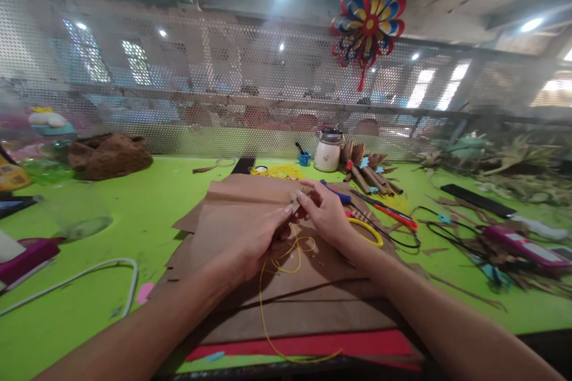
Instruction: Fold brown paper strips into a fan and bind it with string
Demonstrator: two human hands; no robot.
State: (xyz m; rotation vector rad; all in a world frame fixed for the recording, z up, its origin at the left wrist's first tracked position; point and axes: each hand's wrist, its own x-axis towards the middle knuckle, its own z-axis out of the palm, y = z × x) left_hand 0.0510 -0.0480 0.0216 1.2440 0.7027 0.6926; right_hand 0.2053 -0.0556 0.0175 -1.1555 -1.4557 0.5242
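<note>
My left hand [263, 232] and my right hand [329, 211] meet above layered brown cardboard [241, 208]. Fingers of both are closed around a small tan piece [294, 197], mostly hidden; I cannot make out its kind. From beneath the fingers a yellow thread [263, 294] hangs in loose loops and trails down to the near edge of the table. Just beyond my right hand lie a tool with a blue handle [337, 193] and the yellow handle loop [369, 232] of what looks like scissors.
Orange-handled scissors [397, 214], tied brown rolls [370, 175] and a lidded jar [328, 152] stand behind on the right. Farther right are a black bar [476, 199], a purple device [522, 247] and dry leaves. At left are a brown bag [109, 156] and a white cable [89, 274].
</note>
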